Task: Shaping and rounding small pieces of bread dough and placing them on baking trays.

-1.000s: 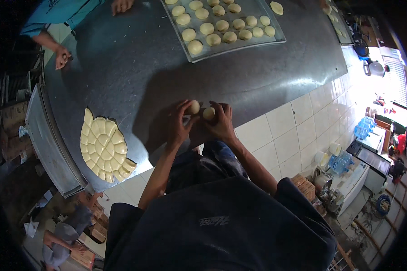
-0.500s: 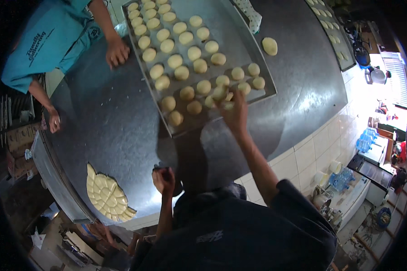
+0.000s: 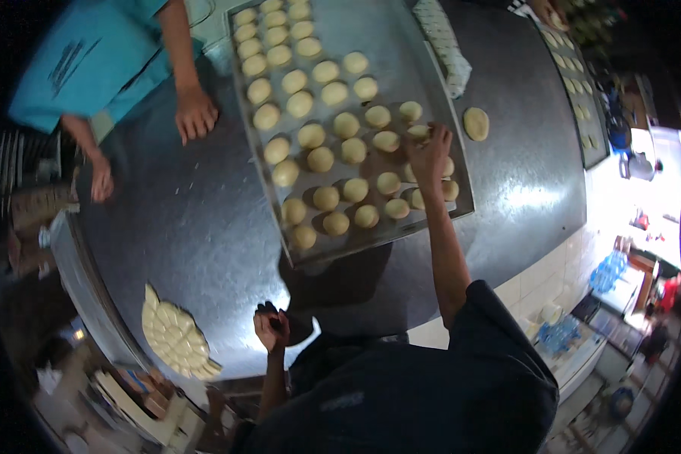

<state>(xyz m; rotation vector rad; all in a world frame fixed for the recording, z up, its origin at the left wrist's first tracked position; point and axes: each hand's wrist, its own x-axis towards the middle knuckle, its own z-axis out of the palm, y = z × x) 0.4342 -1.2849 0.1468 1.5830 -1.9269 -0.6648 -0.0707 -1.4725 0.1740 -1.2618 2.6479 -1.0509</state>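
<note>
- Landmark: the rectangular grey metal baking tray [image 3: 446, 83] lies on the dark, glossy metal counter [image 3: 197, 227], its long axis running from the near edge of the counter toward the far side, slightly slanted.
- The tray carries rows of round, pale yellow dough balls [image 3: 321, 159], smooth and matt, set apart from one another; its far right corner is bare.
- Right hand [image 3: 430, 151]: stretched out over the right half of the tray, the arm reaching from the near edge. The fingers are drawn narrow around one pale dough ball [image 3: 420, 132], which sits at the fingertips just above or on the tray surface; contact with the tray cannot be told.
- That ball lies at the far end of the right hand, in line with the forearm, next to the right-hand column of balls.
- Left hand [image 3: 271, 329]: well apart from the tray, at the near edge of the counter, curled closed. Whether it holds anything cannot be told. The right hand is the nearer one to the tray.
- One flattened round dough piece [image 3: 476, 123] lies on the counter just beside the right rim of the tray.
- A pale, scored slab of divided dough [image 3: 175, 337] lies near the counter edge, left of the left hand.
- Another person in a turquoise shirt [image 3: 83, 60] stands left of the tray, one hand [image 3: 195, 113] resting on the counter just beside its left rim.
</note>
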